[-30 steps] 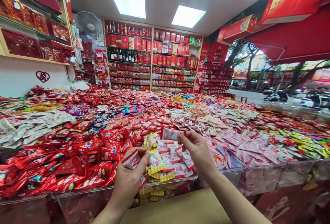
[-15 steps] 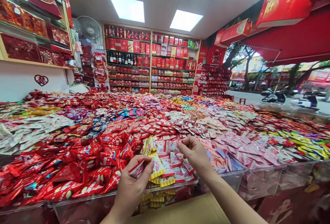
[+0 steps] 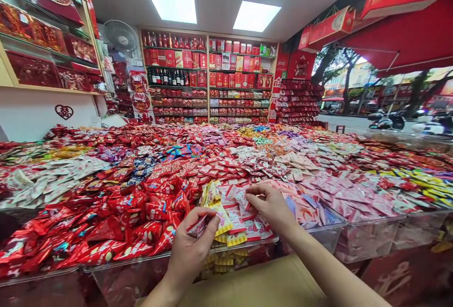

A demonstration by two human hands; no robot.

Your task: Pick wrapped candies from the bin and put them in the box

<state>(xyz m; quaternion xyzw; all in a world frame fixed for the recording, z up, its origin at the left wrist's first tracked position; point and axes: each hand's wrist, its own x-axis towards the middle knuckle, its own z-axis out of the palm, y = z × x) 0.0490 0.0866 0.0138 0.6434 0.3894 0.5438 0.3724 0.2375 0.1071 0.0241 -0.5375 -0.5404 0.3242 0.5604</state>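
Head view: left hand (image 3: 191,250) pinches a sweet packet (image 3: 197,226) at fingertips.

Shiny red, white-printed wrappers (image 3: 116,231) heaped near left. Pink-and-white cartoon-printed packets (image 3: 244,217) and yellow packets (image 3: 221,219) near centre. Pale pink sachets (image 3: 339,198) to the right, yellow and green ones (image 3: 424,184) far right. Red boxes (image 3: 226,69) on far shelves.

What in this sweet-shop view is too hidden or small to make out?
- Packet in the left hand: mostly covered by fingers, print unreadable.
- Right hand: fingertips sunk among pink and white sweets; grip unclear.
- Back shelves: labels too small.
- Cardboard box: cut off by the bottom edge.
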